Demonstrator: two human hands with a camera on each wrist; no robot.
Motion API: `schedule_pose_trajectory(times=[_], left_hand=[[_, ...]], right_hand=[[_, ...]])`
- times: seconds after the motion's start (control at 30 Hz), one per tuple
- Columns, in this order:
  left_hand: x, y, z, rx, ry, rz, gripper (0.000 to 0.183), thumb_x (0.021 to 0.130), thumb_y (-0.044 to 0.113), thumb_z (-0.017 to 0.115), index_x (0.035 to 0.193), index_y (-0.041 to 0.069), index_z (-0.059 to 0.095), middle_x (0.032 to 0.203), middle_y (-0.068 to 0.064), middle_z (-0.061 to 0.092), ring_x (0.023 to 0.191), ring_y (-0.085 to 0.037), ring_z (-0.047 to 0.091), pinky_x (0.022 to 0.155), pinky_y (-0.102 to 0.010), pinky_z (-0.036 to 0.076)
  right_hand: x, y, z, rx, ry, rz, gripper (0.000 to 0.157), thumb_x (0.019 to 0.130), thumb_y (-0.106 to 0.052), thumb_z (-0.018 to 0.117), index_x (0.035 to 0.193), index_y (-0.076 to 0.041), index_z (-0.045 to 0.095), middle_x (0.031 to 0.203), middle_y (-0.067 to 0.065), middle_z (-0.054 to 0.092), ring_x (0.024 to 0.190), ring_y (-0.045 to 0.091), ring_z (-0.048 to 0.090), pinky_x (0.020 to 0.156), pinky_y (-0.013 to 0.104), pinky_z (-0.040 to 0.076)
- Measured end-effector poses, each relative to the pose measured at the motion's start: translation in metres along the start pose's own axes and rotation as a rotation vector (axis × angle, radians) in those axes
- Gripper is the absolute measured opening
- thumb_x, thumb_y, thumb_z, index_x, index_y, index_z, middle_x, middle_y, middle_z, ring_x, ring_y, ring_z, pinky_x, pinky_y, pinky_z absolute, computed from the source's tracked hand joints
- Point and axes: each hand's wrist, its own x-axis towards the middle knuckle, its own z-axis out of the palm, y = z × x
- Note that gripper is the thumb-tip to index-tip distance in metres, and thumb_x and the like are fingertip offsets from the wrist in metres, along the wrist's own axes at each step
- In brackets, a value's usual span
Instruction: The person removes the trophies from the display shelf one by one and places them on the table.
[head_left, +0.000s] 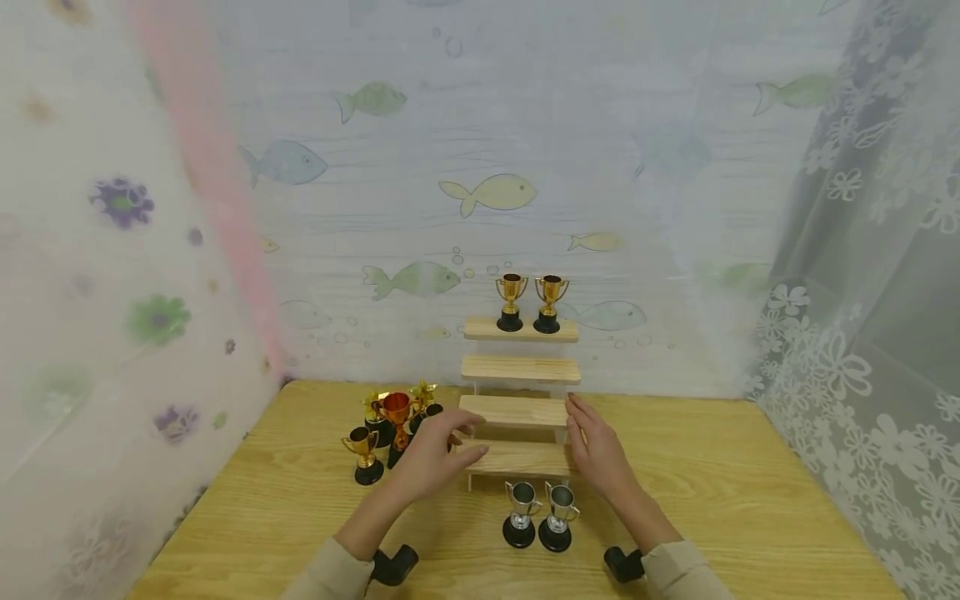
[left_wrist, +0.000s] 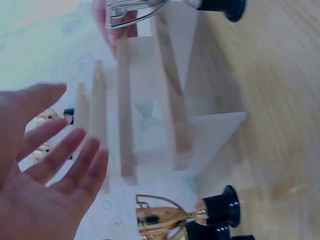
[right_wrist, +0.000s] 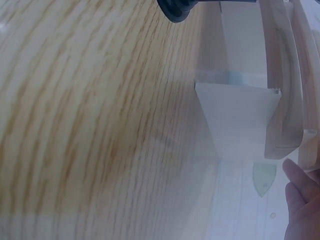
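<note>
Between both hands stands a tiered display stand with several pale wooden steps (head_left: 521, 367) on white side panels (right_wrist: 240, 115). My left hand (head_left: 429, 454) is at its left end, fingers spread and loosely bent; in the left wrist view nothing lies in the palm. My right hand (head_left: 600, 446) rests with nearly straight fingers along the right ends of the lower steps. Two gold trophy cups, a left one (head_left: 512, 292) and a right one (head_left: 551, 293), stand on the top step. In front of the stand, two silver trophy cups, one left (head_left: 521, 502) and one right (head_left: 559, 505), stand on the table.
Left of the stand is a cluster of trophies: a gold cup (head_left: 363, 450), a red-orange cup (head_left: 397, 410) and gold star trophies (head_left: 375, 406), partly behind my left hand. Fish-printed sheeting (head_left: 495, 192) hangs behind the wooden table (head_left: 697, 467); a floral lace curtain (head_left: 840, 367) hangs at right.
</note>
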Motion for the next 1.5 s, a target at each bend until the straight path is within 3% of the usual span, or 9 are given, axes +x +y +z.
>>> schedule_pose_trajectory(times=[0.17, 0.37, 0.6, 0.83, 1.17, 1.5], left_hand=[[0.014, 0.007, -0.004, 0.032, 0.107, 0.000, 0.044, 0.096, 0.018, 0.075, 0.136, 0.005, 0.063, 0.133, -0.014, 0.064, 0.114, -0.032, 0.062, 0.091, -0.052, 0.055], [0.030, 0.008, -0.005, 0.023, 0.172, 0.002, 0.048, 0.095, 0.017, 0.075, 0.139, 0.006, 0.060, 0.132, -0.015, 0.062, 0.114, -0.036, 0.060, 0.093, -0.054, 0.053], [0.050, 0.005, -0.003, 0.014, 0.218, -0.004, 0.054, 0.096, 0.019, 0.074, 0.144, 0.004, 0.055, 0.138, -0.017, 0.058, 0.117, -0.037, 0.058, 0.097, -0.056, 0.051], [0.075, 0.005, -0.003, 0.060, 0.275, 0.038, 0.056, 0.095, 0.019, 0.076, 0.144, 0.004, 0.054, 0.139, -0.017, 0.058, 0.117, -0.036, 0.059, 0.095, -0.051, 0.053], [0.103, 0.018, -0.007, 0.052, 0.266, -0.041, 0.062, 0.096, 0.026, 0.074, 0.149, 0.006, 0.049, 0.147, -0.014, 0.051, 0.130, -0.036, 0.052, 0.102, -0.054, 0.048], [0.132, 0.013, -0.009, -0.022, 0.342, -0.071, 0.067, 0.096, 0.024, 0.075, 0.151, 0.002, 0.045, 0.148, -0.016, 0.050, 0.131, -0.038, 0.051, 0.104, -0.055, 0.046]], right_hand=[[0.001, 0.000, -0.001, 0.002, -0.011, 0.003, 0.038, 0.109, -0.008, 0.047, 0.139, 0.015, 0.054, 0.149, 0.028, 0.049, 0.136, 0.046, 0.048, 0.106, 0.058, 0.044], [0.001, -0.002, -0.001, 0.005, -0.023, 0.011, 0.038, 0.108, -0.007, 0.048, 0.139, 0.015, 0.053, 0.150, 0.028, 0.049, 0.136, 0.047, 0.048, 0.106, 0.058, 0.044], [0.000, -0.001, -0.002, -0.004, -0.018, 0.027, 0.039, 0.108, -0.008, 0.048, 0.140, 0.014, 0.053, 0.150, 0.026, 0.049, 0.136, 0.046, 0.048, 0.107, 0.058, 0.043], [0.001, 0.001, -0.001, 0.001, -0.015, 0.019, 0.039, 0.109, -0.009, 0.048, 0.140, 0.014, 0.054, 0.151, 0.026, 0.048, 0.137, 0.045, 0.048, 0.106, 0.058, 0.044], [0.000, 0.001, 0.001, 0.007, -0.011, 0.028, 0.039, 0.109, -0.009, 0.047, 0.140, 0.013, 0.054, 0.151, 0.025, 0.048, 0.137, 0.045, 0.048, 0.107, 0.058, 0.043], [0.000, 0.001, 0.001, 0.016, -0.006, 0.024, 0.039, 0.109, -0.010, 0.047, 0.139, 0.014, 0.054, 0.151, 0.026, 0.048, 0.137, 0.045, 0.047, 0.107, 0.057, 0.043]])
